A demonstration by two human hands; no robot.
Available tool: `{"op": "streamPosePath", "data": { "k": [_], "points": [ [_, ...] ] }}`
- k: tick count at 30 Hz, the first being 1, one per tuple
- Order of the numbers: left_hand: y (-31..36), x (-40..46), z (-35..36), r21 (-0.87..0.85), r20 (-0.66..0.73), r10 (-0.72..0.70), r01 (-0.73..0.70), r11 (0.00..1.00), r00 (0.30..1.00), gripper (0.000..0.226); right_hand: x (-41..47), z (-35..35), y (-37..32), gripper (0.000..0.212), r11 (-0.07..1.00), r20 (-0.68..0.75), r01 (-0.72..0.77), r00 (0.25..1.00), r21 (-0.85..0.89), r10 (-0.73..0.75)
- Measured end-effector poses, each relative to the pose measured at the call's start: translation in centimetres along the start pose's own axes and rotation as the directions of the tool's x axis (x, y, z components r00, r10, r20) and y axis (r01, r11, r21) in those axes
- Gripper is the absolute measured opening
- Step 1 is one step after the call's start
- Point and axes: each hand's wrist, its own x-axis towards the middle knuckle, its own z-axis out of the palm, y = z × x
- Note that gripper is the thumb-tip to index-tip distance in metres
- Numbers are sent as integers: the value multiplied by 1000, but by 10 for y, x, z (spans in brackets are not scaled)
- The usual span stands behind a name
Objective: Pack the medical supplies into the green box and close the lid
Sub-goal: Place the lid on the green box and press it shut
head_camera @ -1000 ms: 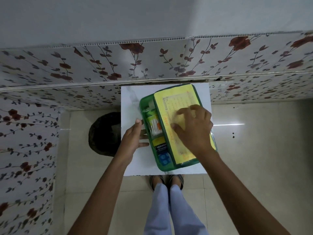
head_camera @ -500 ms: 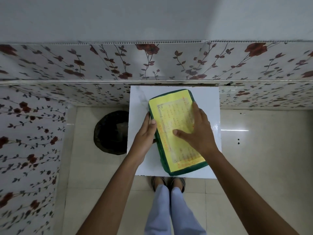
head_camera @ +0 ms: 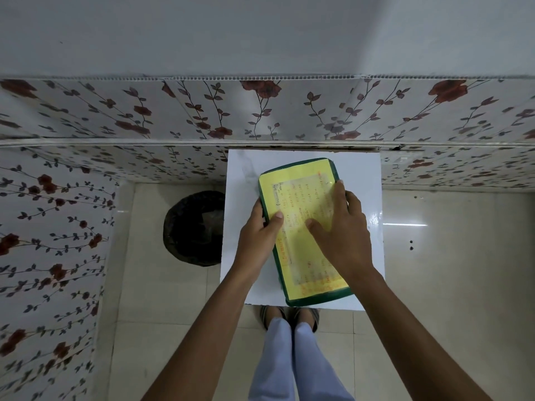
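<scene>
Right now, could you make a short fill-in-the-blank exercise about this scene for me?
The green plastic box with the yellow paper label stands on a ____ square table.
Its lid is ____.
The left hand grips the box's side, its ____ on the label.
The round black bin stands to the table's ____.
Missing words: white; closed; thumb; left.

Green plastic box (head_camera: 304,299) with yellow paper label (head_camera: 304,227); glossy tiled floor (head_camera: 434,270); smooth white tabletop (head_camera: 243,180).

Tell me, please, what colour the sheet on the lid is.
The sheet is yellow; head view shows it.
</scene>
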Motion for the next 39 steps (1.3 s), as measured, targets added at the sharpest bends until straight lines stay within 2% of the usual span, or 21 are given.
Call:
{"op": "streamPosePath", "data": {
  "k": [4,8,13,18,21,25,28,33,39],
  "points": [
    [21,16,7,-32,-224,21,-29,999,974,17,25,-9,-2,68,981,12,-83,997,175,83],
    [35,51,4,50,-353,63,-49,998,934,25,72,-12,-11,42,987,-11,-47,999,157,50],
    [35,62,-8,-86,-328,-29,1,996,944,10,94,-11,-19,43,968,-28,-57,997,246,66],
    [38,58,-6,-44,-404,15,-36,998,915,21,92,-3,-17,49,954,-130,-8,990,300,49],
    [38,60,-3,-20,-427,42,-56,998,903,22,90,0,-17,49,966,-205,23,978,259,32],
    [43,63,2,27,-425,76,-71,997,902,22,88,-1,-13,40,995,-290,55,957,80,-30],
    [45,64,2,81,-415,109,-82,993,903,23,93,-4,-16,40,998,-260,67,964,20,-59],
    [45,67,-2,134,-393,129,-82,988,910,26,103,-4,-18,41,998,-178,45,983,46,-36],
    [47,74,-3,102,-374,33,6,995,927,25,118,-3,-18,33,993,-104,-67,992,102,77]
  ]
}}
